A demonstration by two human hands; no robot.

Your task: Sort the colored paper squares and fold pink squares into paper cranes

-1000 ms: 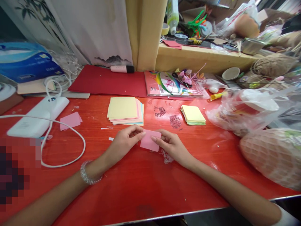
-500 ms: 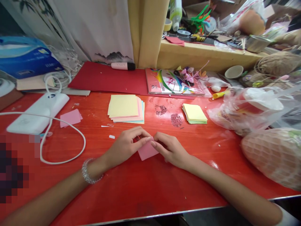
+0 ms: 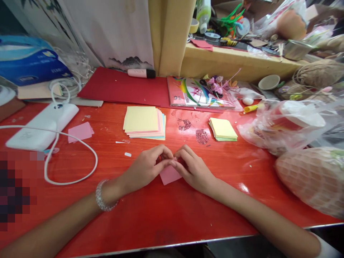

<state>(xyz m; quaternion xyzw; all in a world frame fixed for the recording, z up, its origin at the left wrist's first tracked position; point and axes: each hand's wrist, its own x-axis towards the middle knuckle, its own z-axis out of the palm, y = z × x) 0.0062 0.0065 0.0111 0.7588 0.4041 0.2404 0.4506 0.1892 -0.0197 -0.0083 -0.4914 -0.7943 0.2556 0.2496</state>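
Note:
A small pink paper (image 3: 170,175) is pinched at its far edge between both hands. My left hand (image 3: 150,164) grips it with thumb and forefinger; a clear beaded bracelet (image 3: 101,196) circles that wrist. On the other side my right hand (image 3: 194,167) pinches the same edge, its fingertips touching those of the left. Beyond the hands lie a larger stack of pastel sheets (image 3: 141,120), yellow on top, and a smaller yellow-topped stack (image 3: 223,129). Pink sheets (image 3: 80,132) rest at the left.
A white power bank (image 3: 40,125) with a looping cable is at the left. Red card (image 3: 126,86) and a patterned packet (image 3: 193,94) lie at the back. Plastic bags (image 3: 292,122) and a net-wrapped object (image 3: 311,177) fill the right side.
The fingertips of both hands have come together along the paper's far edge and cover more of it. The right hand's fingers are raised a little more.

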